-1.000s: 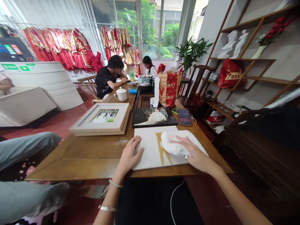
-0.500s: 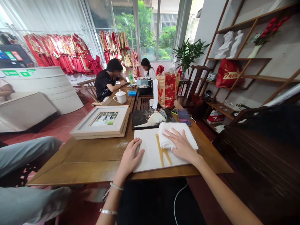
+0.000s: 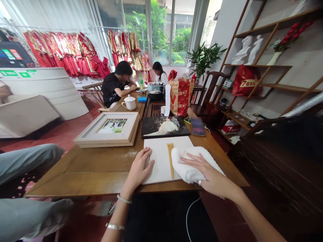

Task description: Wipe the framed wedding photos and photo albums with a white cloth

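Observation:
My left hand (image 3: 140, 166) rests on the left edge of a flat white board (image 3: 158, 161), fingers loosely extended and thumb apart. My right hand (image 3: 205, 168) grips a folded white towel (image 3: 185, 164), its fingers lying over the top and the thumb at the near edge. The towel covers the board's right part and reaches past its near right corner. Just left of the towel, a flat yellow-tan piece (image 3: 170, 159) with two small points at its top lies on the board; one of its two legs is hidden beneath the towel.
Behind the board lies a dark photo panel (image 3: 151, 126), with a phone (image 3: 198, 126) to its right. Stacked picture frames (image 3: 84, 136) lie left on the wooden table (image 3: 93, 168). Farther back stand a lidded white mug (image 3: 130, 103) and a paper bag (image 3: 179, 97). Two people sit beyond.
My right hand has drawn the towel right and toward me, its fingers now closer together. The towel now covers one leg of the yellow-tan piece. My left hand stays in place.

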